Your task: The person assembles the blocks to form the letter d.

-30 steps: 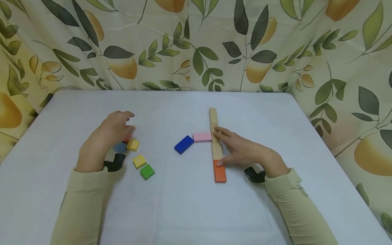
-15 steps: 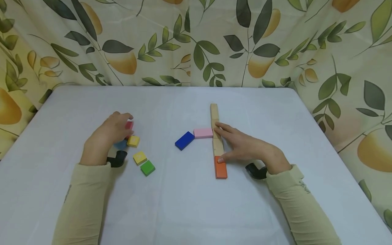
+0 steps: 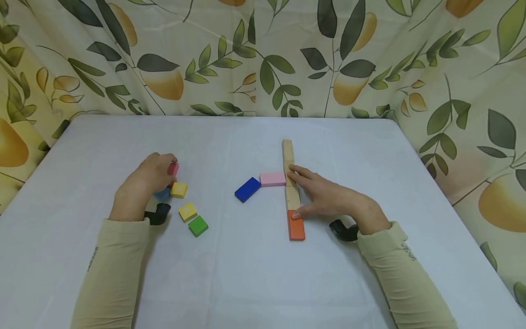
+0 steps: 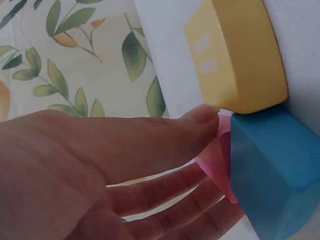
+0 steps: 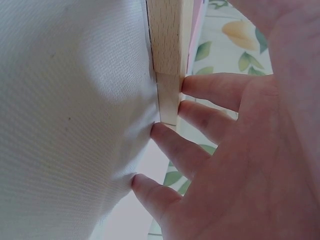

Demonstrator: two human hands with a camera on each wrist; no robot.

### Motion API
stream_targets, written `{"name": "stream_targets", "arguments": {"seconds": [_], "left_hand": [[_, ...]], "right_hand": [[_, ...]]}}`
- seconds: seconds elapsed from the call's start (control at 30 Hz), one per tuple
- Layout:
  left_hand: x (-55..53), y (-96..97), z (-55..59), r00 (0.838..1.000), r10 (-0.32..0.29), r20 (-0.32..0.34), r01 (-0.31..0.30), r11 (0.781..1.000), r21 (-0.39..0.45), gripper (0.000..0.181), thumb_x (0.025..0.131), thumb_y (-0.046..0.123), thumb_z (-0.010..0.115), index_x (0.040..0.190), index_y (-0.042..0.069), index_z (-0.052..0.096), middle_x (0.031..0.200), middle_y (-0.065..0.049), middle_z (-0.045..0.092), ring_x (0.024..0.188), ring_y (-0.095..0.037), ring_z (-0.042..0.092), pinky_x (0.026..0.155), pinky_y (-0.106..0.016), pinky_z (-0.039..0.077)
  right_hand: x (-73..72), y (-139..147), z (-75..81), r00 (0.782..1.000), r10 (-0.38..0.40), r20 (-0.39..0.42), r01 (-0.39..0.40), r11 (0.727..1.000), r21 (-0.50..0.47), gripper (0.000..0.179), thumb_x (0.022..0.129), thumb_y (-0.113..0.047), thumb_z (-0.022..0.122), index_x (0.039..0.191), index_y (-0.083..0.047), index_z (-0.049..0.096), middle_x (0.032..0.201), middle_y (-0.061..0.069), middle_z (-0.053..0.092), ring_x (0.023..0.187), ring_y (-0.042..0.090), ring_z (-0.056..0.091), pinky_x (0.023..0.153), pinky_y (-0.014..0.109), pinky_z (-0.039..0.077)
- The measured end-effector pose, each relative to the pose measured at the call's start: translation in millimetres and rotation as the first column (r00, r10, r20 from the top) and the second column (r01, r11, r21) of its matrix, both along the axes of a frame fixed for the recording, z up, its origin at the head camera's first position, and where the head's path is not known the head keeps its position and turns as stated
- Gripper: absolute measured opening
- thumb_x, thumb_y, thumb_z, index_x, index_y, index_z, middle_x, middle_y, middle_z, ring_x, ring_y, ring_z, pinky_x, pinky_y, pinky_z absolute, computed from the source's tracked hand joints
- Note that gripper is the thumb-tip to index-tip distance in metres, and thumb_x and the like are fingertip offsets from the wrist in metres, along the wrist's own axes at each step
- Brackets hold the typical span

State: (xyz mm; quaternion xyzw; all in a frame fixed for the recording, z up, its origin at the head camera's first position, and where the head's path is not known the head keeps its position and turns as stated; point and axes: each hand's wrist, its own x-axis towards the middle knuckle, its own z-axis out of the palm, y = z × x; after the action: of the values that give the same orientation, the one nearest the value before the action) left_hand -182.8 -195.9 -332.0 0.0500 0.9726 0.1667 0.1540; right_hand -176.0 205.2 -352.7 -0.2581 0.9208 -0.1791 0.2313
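My left hand (image 3: 144, 183) pinches a red block (image 3: 173, 170) between thumb and fingers at the left of the table. In the left wrist view, that block is partly hidden behind the thumb and a blue block (image 4: 270, 155); a yellow block (image 4: 235, 55) sits right beside them. Fingers spread, my right hand (image 3: 333, 198) rests along a straight row of plain wooden blocks (image 3: 288, 150), its thumb on the orange block (image 3: 297, 230) at the near end. The right wrist view has fingertips (image 5: 187, 85) against the wood's side. A pink block (image 3: 272, 179) meets the row from the left.
A dark blue block (image 3: 248, 189) lies slanted at the pink block's left end. Nearer the left forearm are another yellow block (image 3: 187, 212) and a green block (image 3: 198, 225). White cloth covers the table (image 3: 246, 274); a leaf-patterned curtain (image 3: 230, 59) hangs behind it.
My left hand's raised, spread fingers have come down and curled around the red block. My right hand keeps its place on the row. The head view has shifted slightly.
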Motion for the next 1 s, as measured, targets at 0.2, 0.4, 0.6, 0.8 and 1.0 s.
{"name": "stream_targets", "arguments": {"seconds": [0.2,0.4,0.6,0.8,1.0], "left_hand": [[-1.1,-1.0,-1.6,1.000,-0.009,0.001,0.009,1.000,0.000,0.045,0.092,0.001,0.059,0.135,-0.006,0.046,0.118,-0.033,0.050,0.102,-0.042,0.049,0.085,-0.051,0.047],[-1.7,0.1,-2.6,0.997,-0.050,-0.063,0.050,0.999,-0.010,0.042,0.091,-0.001,0.054,0.133,-0.009,0.048,0.118,-0.035,0.053,0.102,-0.043,0.050,0.090,-0.054,0.047],[1.3,5.6,2.0,0.993,-0.044,-0.108,0.048,0.998,0.033,0.039,0.097,0.006,0.050,0.134,-0.006,0.049,0.122,-0.034,0.051,0.108,-0.044,0.050,0.098,-0.059,0.045],[6.0,18.4,11.1,0.990,-0.059,-0.126,0.073,0.992,0.104,0.042,0.099,0.012,0.053,0.137,-0.003,0.048,0.129,-0.031,0.051,0.110,-0.042,0.049,0.096,-0.058,0.048],[11.1,33.6,18.4,0.987,-0.101,-0.123,0.113,0.988,0.101,0.046,0.097,0.005,0.057,0.141,-0.001,0.046,0.133,-0.030,0.049,0.113,-0.040,0.049,0.098,-0.055,0.048]], "right_hand": [[0.9,-0.5,0.6,1.000,-0.001,-0.004,0.001,1.000,-0.004,0.109,0.080,-0.053,0.077,0.160,-0.015,0.014,0.168,0.005,0.002,0.153,0.036,0.012,0.120,0.058,0.023],[1.0,-0.8,-0.3,1.000,-0.002,-0.002,0.002,1.000,0.000,0.109,0.079,-0.053,0.078,0.160,-0.015,0.015,0.168,0.006,0.002,0.153,0.036,0.013,0.120,0.057,0.024],[1.6,-1.4,0.4,1.000,-0.007,0.000,0.007,1.000,0.001,0.109,0.080,-0.051,0.078,0.160,-0.015,0.014,0.168,0.006,0.002,0.153,0.036,0.013,0.120,0.057,0.024],[0.6,-0.5,0.3,1.000,0.004,-0.006,-0.004,1.000,0.003,0.109,0.080,-0.053,0.077,0.160,-0.014,0.014,0.168,0.007,0.002,0.153,0.037,0.012,0.120,0.058,0.023],[-0.3,-0.4,0.0,1.000,-0.003,0.004,0.003,1.000,0.003,0.111,0.079,-0.053,0.078,0.160,-0.015,0.012,0.168,0.006,0.001,0.153,0.036,0.012,0.120,0.058,0.023]]}}
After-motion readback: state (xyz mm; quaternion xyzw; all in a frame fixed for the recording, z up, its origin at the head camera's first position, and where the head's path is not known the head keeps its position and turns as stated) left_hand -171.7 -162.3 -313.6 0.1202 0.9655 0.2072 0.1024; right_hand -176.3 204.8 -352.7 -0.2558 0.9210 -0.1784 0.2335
